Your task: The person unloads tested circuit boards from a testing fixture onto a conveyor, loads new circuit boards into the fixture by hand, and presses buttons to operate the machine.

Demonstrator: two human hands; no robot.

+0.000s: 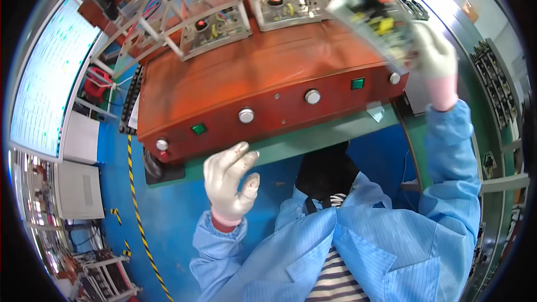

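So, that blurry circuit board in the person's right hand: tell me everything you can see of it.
The circuit board looks flat, with a pale, straight near edge, crowded with dark and greenish parts, yellow blocks and an orange-red spot. Blur hides fine detail and material. The white-gloved right hand holds it at its right end. The pale edge slants down to the right, and in the picture the board overlaps the red-brown box; whether they touch, I can't tell.

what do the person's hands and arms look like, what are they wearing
The left hand and right hand wear white gloves with pink cuffs. Small dark marks dot the left fingertips. The light blue sleeves are finely striped, loose and gathered at the wrists.
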